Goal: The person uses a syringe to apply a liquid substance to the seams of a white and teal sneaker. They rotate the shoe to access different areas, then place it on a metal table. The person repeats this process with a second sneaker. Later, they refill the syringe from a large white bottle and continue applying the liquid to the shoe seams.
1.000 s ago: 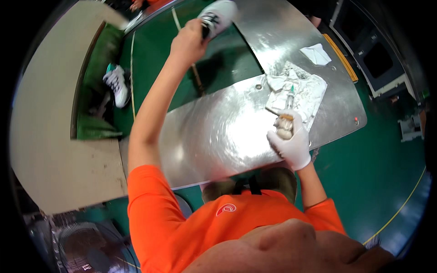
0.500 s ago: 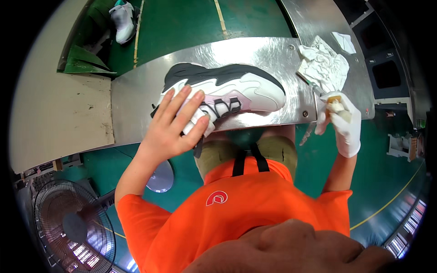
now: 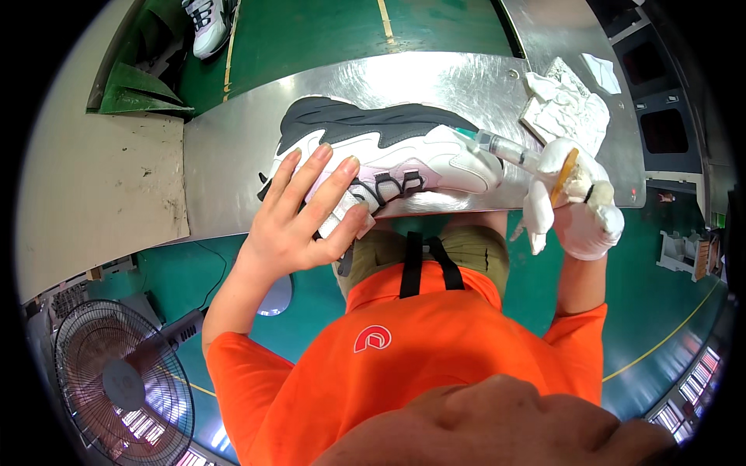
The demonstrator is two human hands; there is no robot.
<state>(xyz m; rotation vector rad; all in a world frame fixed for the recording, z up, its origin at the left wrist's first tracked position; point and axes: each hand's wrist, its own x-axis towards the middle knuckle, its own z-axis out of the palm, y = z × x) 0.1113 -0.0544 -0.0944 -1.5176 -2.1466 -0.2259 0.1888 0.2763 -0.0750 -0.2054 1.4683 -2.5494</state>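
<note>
A white, black and pale pink sneaker (image 3: 447, 159) lies on its side on the metal worktop (image 3: 241, 163), toe to the right and dark sole away from me. My bare left hand (image 3: 299, 210) grips its upper, fingers spread over the side and thumb by the white tongue. A white glove covers my right hand (image 3: 579, 198), which is closed round a clear syringe (image 3: 509, 149) with a green tip. That tip is at the sneaker's toe, along the line where sole meets upper. A yellowish stick-like piece (image 3: 566, 177) shows among the gloved fingers.
Crumpled white cloth (image 3: 571, 116) lies on a pad at the right, with a folded white piece (image 3: 601, 74) beyond it. Past the worktop runs a green belt (image 3: 311, 31) carrying another sneaker (image 3: 210, 31) at far left. A floor fan (image 3: 124, 384) stands at lower left.
My gloved right hand has turned, and the syringe now points left with its tip at the sneaker's toe. My left hand keeps its hold. The sneaker on the belt shows farther up.
</note>
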